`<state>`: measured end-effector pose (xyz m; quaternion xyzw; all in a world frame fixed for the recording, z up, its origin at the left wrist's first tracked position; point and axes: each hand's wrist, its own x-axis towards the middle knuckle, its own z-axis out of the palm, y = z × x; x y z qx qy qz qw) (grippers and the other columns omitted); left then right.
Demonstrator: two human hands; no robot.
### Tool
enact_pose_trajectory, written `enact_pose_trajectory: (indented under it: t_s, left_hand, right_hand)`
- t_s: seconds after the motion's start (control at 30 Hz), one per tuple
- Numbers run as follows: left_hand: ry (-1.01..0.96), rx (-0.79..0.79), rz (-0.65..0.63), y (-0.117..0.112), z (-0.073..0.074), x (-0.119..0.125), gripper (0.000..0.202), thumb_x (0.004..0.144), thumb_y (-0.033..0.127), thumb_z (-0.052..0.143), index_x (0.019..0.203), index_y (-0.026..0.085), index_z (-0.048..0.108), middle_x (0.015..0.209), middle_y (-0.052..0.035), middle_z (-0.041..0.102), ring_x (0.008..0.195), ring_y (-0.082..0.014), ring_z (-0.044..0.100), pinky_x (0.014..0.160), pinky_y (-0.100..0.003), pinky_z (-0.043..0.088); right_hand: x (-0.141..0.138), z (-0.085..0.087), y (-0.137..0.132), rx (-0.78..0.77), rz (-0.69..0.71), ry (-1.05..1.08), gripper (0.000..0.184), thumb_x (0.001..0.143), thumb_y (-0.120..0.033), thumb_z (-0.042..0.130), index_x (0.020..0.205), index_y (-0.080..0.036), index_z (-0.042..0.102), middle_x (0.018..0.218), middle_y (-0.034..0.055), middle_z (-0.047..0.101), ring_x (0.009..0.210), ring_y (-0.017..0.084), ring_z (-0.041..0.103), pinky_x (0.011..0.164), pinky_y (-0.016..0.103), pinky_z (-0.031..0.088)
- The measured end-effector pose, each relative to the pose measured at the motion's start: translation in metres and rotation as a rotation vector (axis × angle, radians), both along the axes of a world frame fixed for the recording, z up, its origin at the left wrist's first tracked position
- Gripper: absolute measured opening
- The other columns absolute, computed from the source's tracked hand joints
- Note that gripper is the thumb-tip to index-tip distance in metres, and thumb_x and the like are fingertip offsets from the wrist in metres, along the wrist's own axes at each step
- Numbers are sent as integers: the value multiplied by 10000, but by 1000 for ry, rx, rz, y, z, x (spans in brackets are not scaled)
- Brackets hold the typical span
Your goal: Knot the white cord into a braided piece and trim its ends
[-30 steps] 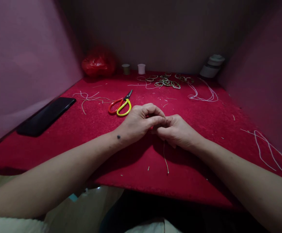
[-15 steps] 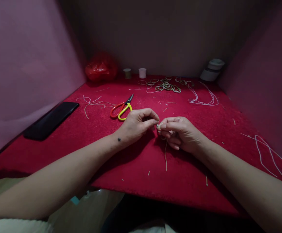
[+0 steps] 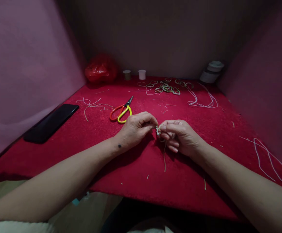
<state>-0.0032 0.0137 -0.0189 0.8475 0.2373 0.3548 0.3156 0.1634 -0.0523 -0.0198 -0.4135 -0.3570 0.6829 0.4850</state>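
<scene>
A small white-and-green braided cord (image 3: 157, 131) is between my hands, above the middle of the red cloth. My right hand (image 3: 181, 133) pinches it between thumb and forefinger, the other fingers curled below. From under that hand a loose cord end (image 3: 164, 160) hangs toward the table's front edge. My left hand (image 3: 139, 127) has thumb and forefinger brought together at the top of the braid; the fingertips partly hide what they grip. Just beyond this hand lie scissors (image 3: 123, 111) with one red and one yellow handle.
A black phone (image 3: 52, 123) lies at left near loose cords (image 3: 92, 104). Along the back are a red plastic bag (image 3: 101, 69), two spools (image 3: 142, 74), several braided loops (image 3: 166, 87), and a white container (image 3: 212, 72). Pale strands (image 3: 264, 145) lie at right; cord snippets dot the red cloth (image 3: 131, 168).
The view has tipped slightly. My left fingertips have shifted a little on the braid, and more of its white side shows. My right hand keeps its pinch.
</scene>
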Motion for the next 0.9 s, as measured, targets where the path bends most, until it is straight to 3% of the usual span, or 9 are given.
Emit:
enact_pose_trajectory:
  t_s: [0.27, 0.47, 0.9]
  left_hand:
    - [4, 34, 3, -2, 2, -1, 111, 802, 74, 577, 765, 153, 645, 728, -5, 635, 683, -91, 580, 650, -210, 464]
    - [14, -124, -13, -6, 2, -1, 128, 842, 84, 528, 792, 147, 628, 600, 24, 616, 544, -70, 592, 565, -182, 464]
    - [60, -106, -8, -5, 2, -2, 137, 875, 149, 522, 782, 154, 622, 604, 11, 633, 525, -66, 569, 532, -177, 463]
  right_hand:
    - [-1, -1, 0, -30, -15, 4, 123, 708, -216, 660, 657, -160, 562, 496, -56, 538, 284, 22, 306, 259, 155, 283]
    - [-2, 0, 0, -30, -42, -2, 125, 708, -215, 659, 652, -160, 562, 497, -51, 547, 283, 23, 311, 260, 156, 284]
    - [-2, -2, 0, -21, -49, 12, 92, 710, -212, 650, 680, -155, 585, 503, -47, 547, 291, 23, 318, 267, 155, 283]
